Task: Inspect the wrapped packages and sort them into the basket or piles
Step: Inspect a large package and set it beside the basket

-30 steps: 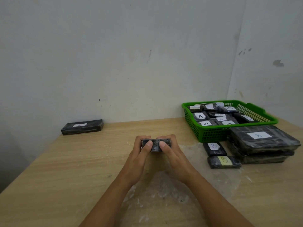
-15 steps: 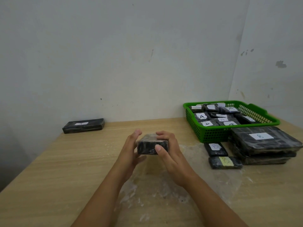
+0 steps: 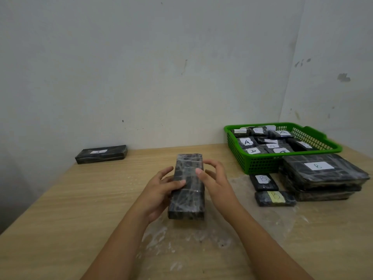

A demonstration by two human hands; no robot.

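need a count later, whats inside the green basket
The green basket holds black wrapped packages with white labels, several reading A. Lower layers and the basket floor are covered.

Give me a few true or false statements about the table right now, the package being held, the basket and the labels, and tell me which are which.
1. The left hand grips the wrapped package from its left side. True.
2. The face of the held package that shows has a white label with a letter. False: no label is visible on that face.
3. The green basket is empty. False: it holds several dark packages with white labels, some reading A.
4. The large flat package beside the basket is labelled B. True.
5. The lone package by the wall lies right of the basket. False: it lies far to the left.
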